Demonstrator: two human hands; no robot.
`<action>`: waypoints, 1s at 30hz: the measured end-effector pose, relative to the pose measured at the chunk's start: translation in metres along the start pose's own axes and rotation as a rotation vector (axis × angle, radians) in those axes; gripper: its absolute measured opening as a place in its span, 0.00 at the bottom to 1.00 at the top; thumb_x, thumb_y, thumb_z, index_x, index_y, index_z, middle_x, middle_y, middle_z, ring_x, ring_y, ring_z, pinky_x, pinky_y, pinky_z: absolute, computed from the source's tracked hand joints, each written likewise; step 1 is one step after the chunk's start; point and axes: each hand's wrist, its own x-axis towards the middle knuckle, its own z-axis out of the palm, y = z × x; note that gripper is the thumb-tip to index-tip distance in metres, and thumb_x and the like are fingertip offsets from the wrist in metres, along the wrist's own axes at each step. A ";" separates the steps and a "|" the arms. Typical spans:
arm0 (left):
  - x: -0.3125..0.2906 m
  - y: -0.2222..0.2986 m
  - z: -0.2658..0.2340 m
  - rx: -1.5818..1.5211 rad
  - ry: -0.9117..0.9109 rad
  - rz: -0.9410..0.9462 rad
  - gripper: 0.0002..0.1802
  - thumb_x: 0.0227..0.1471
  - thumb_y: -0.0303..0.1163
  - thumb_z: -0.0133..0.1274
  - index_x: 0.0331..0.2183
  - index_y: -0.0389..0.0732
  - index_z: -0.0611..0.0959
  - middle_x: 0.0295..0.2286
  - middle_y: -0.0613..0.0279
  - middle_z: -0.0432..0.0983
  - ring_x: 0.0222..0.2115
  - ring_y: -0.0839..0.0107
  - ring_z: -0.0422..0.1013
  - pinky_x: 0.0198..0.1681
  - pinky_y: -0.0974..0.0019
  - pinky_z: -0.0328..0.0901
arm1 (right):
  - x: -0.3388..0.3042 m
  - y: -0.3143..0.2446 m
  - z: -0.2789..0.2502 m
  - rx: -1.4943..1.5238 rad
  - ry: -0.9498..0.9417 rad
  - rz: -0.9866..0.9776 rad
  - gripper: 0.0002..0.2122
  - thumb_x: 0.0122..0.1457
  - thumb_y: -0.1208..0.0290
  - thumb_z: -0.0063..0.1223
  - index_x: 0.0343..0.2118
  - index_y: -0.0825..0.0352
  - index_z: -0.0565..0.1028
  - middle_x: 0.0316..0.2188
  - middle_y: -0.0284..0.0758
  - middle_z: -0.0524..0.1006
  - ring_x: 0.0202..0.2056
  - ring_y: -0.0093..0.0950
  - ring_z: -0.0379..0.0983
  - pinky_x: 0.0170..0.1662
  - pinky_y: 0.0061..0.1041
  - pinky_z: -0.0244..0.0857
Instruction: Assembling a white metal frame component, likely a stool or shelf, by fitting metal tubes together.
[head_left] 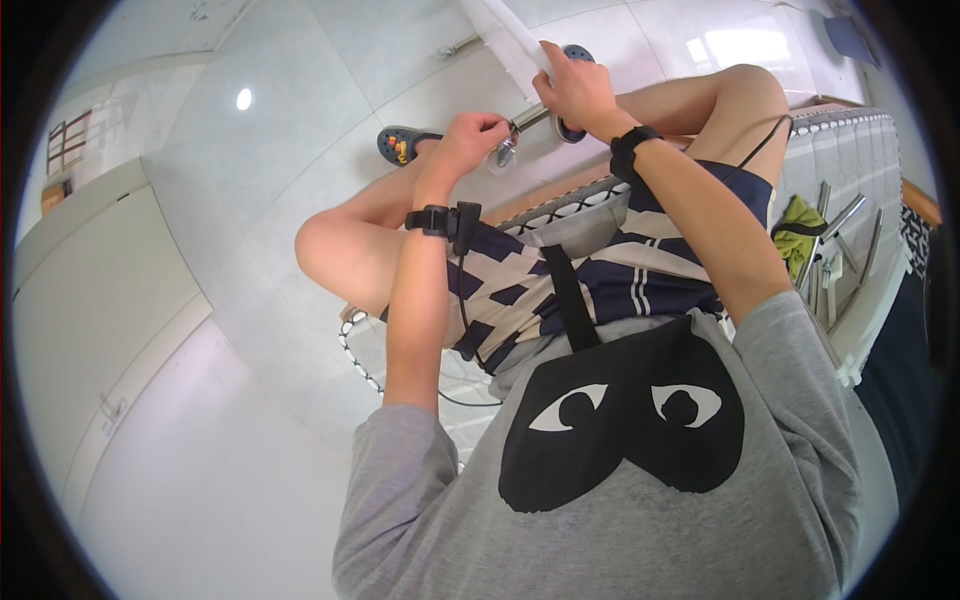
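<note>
My left hand (pixel 468 148) is closed in a pinch on a small shiny metal fitting (pixel 506 150) at the end of a metal tube (pixel 532 116). A pale, see-through round part hangs just below the fingers; its kind is too small to make out. My right hand (pixel 580 92) is closed on the near end of a long white panel (pixel 515 45), its thumb and forefinger at the panel's edge. The panel reaches away past the top of the view. Another metal tube (pixel 460 46) sticks out from the panel's left side.
I sit on the edge of a quilted bed (pixel 850 150), knees spread. Several loose metal tubes (pixel 845 218) and a green cloth (pixel 797 232) lie on it at my right. Dark clogs (pixel 400 146) rest on the tiled floor (pixel 290 110). A white cabinet (pixel 110 270) stands at left.
</note>
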 end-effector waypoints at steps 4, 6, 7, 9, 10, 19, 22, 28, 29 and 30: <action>0.005 -0.012 0.000 -0.080 -0.102 -0.014 0.16 0.59 0.36 0.47 0.31 0.34 0.83 0.25 0.68 0.78 0.27 0.79 0.71 0.33 0.72 0.66 | 0.001 -0.001 0.003 -0.018 0.040 -0.018 0.23 0.55 0.63 0.48 0.54 0.64 0.68 0.21 0.44 0.79 0.22 0.45 0.76 0.29 0.45 0.70; 0.005 -0.008 0.004 -0.108 -0.119 0.004 0.17 0.62 0.37 0.45 0.31 0.34 0.82 0.26 0.68 0.77 0.27 0.79 0.72 0.34 0.72 0.66 | 0.000 0.002 0.003 0.007 0.034 -0.013 0.23 0.55 0.63 0.48 0.54 0.64 0.68 0.21 0.44 0.79 0.23 0.45 0.76 0.30 0.45 0.70; 0.005 -0.006 0.006 -0.177 -0.128 -0.060 0.17 0.62 0.37 0.45 0.31 0.34 0.81 0.27 0.67 0.77 0.28 0.78 0.72 0.35 0.72 0.67 | -0.001 0.004 0.002 0.005 0.033 -0.010 0.23 0.55 0.63 0.48 0.54 0.64 0.68 0.21 0.44 0.79 0.23 0.45 0.76 0.30 0.45 0.70; 0.004 -0.004 0.006 -0.243 -0.131 -0.125 0.16 0.62 0.36 0.44 0.32 0.34 0.80 0.28 0.66 0.77 0.28 0.78 0.73 0.35 0.72 0.67 | 0.000 0.005 0.003 -0.004 0.027 -0.010 0.23 0.55 0.63 0.48 0.55 0.64 0.68 0.21 0.44 0.79 0.23 0.45 0.76 0.30 0.45 0.70; 0.004 -0.003 0.004 -0.206 -0.138 -0.117 0.16 0.63 0.36 0.44 0.32 0.34 0.80 0.27 0.66 0.77 0.29 0.77 0.72 0.35 0.71 0.67 | 0.001 0.005 0.002 -0.003 0.027 -0.012 0.23 0.55 0.63 0.48 0.55 0.64 0.68 0.21 0.44 0.79 0.23 0.45 0.76 0.30 0.45 0.70; -0.019 0.045 -0.011 -0.044 0.118 -0.004 0.16 0.64 0.38 0.42 0.32 0.37 0.78 0.30 0.65 0.76 0.33 0.76 0.68 0.37 0.69 0.63 | 0.000 -0.004 -0.013 0.067 -0.080 0.049 0.24 0.59 0.59 0.49 0.56 0.65 0.67 0.33 0.47 0.80 0.32 0.47 0.78 0.39 0.44 0.71; -0.040 0.086 -0.002 -0.260 0.255 0.087 0.15 0.64 0.37 0.42 0.33 0.38 0.77 0.32 0.64 0.75 0.35 0.73 0.68 0.40 0.68 0.63 | -0.011 -0.018 -0.035 0.128 0.090 -0.149 0.27 0.63 0.54 0.51 0.60 0.65 0.63 0.53 0.45 0.72 0.52 0.42 0.70 0.49 0.38 0.68; -0.052 0.138 0.044 -1.164 0.045 0.007 0.09 0.63 0.33 0.43 0.40 0.39 0.75 0.40 0.57 0.75 0.47 0.64 0.69 0.51 0.64 0.63 | -0.076 -0.051 -0.137 0.810 -0.258 -0.076 0.29 0.56 0.59 0.61 0.56 0.70 0.64 0.45 0.45 0.76 0.46 0.46 0.74 0.49 0.36 0.67; -0.052 0.148 0.054 -1.167 0.050 0.000 0.11 0.63 0.32 0.43 0.44 0.39 0.73 0.42 0.57 0.75 0.48 0.64 0.69 0.51 0.64 0.63 | -0.084 -0.047 -0.143 0.801 -0.236 -0.057 0.29 0.56 0.59 0.61 0.56 0.70 0.64 0.45 0.45 0.76 0.46 0.46 0.74 0.49 0.36 0.67; -0.051 0.154 0.068 -1.182 0.049 -0.013 0.14 0.63 0.32 0.44 0.48 0.39 0.72 0.44 0.56 0.75 0.49 0.64 0.69 0.52 0.64 0.63 | -0.093 -0.041 -0.145 0.843 -0.133 -0.042 0.29 0.55 0.61 0.63 0.55 0.70 0.64 0.45 0.46 0.76 0.46 0.45 0.74 0.49 0.36 0.67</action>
